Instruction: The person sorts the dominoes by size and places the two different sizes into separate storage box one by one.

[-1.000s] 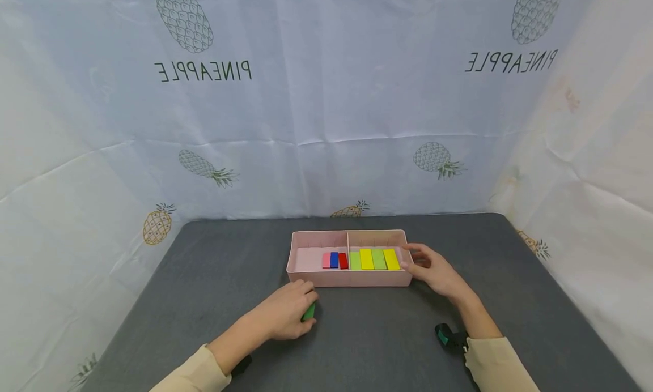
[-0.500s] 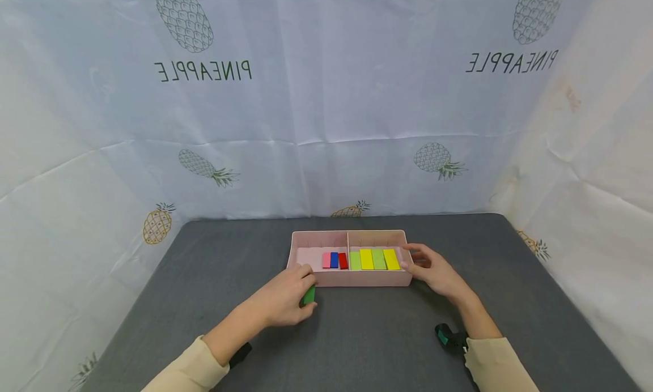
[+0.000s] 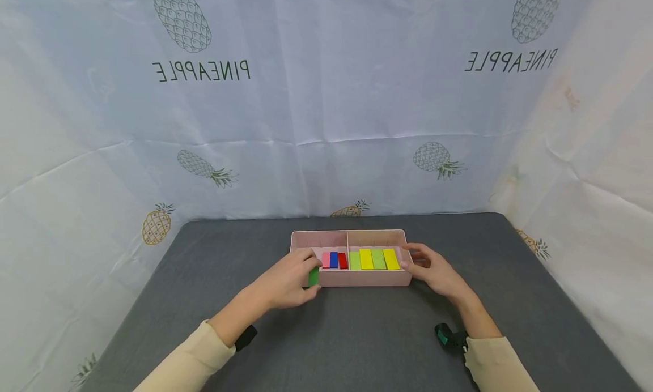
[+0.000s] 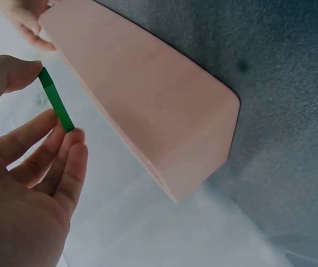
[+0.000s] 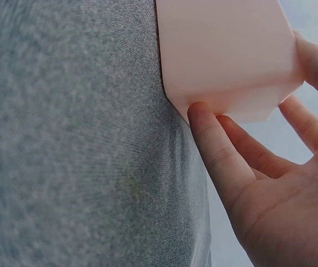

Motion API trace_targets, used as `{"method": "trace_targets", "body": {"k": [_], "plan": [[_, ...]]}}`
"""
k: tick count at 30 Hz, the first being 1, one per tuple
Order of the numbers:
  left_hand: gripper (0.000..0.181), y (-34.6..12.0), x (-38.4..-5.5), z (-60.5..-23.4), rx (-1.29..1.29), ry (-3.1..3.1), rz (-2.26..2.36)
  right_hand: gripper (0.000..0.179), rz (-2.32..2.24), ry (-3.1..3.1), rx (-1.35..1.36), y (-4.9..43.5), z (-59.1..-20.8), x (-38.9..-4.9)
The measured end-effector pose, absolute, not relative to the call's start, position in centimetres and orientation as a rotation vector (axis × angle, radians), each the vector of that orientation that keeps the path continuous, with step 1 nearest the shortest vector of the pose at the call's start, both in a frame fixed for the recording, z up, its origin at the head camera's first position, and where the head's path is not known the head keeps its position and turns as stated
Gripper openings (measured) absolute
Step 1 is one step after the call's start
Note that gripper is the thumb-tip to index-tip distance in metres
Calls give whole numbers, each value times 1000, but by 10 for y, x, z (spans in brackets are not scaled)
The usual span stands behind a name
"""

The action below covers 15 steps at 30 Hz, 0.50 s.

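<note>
My left hand [image 3: 287, 280] pinches a thin green block [image 3: 313, 277] between thumb and fingertips, at the front left wall of a pink two-compartment box [image 3: 362, 278]. In the left wrist view the green block [image 4: 57, 100] is held clear of the box wall [image 4: 148, 89]. At the box's right end my right hand [image 3: 436, 274] grips the corner; in the right wrist view its thumb lies by the rim and its fingers [image 5: 220, 150] touch the end wall. A pink block [image 3: 326, 260], a blue block [image 3: 334, 260] and a red block [image 3: 343, 260] lie in the left compartment.
The right compartment holds several larger blocks, lime green [image 3: 378, 259] and yellow [image 3: 366, 259], side by side. A divider [image 3: 348, 249] parts the two sides. The box stands on a dark grey table [image 3: 377, 341], with a pineapple-print cloth [image 3: 326, 109] behind it.
My left hand has moved away from me and up to the box's front left edge, carrying the green block with it. The right hand and the box have stayed in place.
</note>
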<state>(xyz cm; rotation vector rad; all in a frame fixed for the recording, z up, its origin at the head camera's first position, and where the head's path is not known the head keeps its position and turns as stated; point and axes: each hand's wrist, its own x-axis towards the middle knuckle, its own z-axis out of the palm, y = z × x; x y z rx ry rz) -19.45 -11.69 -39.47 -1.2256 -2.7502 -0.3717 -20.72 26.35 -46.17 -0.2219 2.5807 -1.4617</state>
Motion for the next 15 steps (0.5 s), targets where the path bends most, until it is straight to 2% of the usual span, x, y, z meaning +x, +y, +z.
{"method": "trace_targets", "body": {"k": [15], "plan": [[37, -102, -218, -384, -1080, -2868, -396, 63, -1494, 2556, -234, 264, -462, -206]]}}
